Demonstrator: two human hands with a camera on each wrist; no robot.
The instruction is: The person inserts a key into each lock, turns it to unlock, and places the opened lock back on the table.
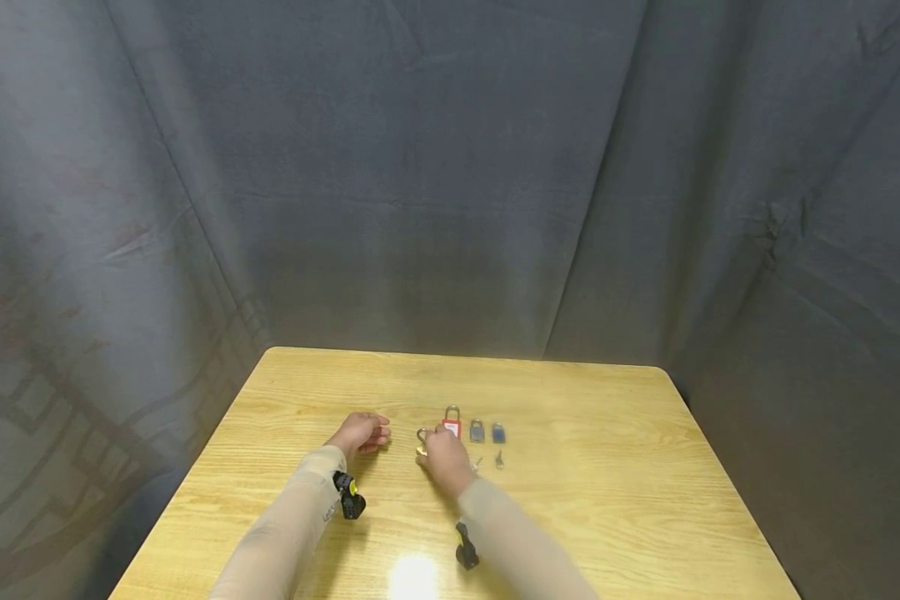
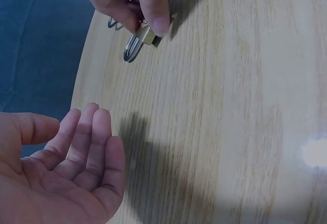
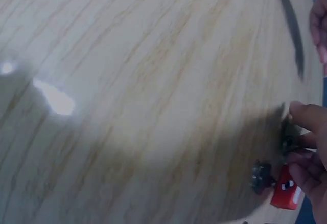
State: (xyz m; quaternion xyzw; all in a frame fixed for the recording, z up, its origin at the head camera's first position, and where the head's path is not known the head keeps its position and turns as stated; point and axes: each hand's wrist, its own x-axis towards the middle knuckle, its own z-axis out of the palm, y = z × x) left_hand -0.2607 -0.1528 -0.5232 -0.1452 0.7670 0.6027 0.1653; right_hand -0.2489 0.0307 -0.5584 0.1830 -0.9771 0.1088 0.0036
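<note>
My right hand pinches a brass padlock between thumb and fingers, low over the wooden table. The padlock's silver shackle points toward my left hand in the left wrist view. Just beyond the right hand lies a red padlock, its lower part partly covered by the fingers in the head view. My left hand is held to the left with its palm up and fingers relaxed, holding nothing. In the right wrist view, the red padlock sits close below the right fingers.
A grey padlock and a blue padlock lie in a row right of the red one. Small keys lie in front of them. The wooden table ends at a grey curtain behind.
</note>
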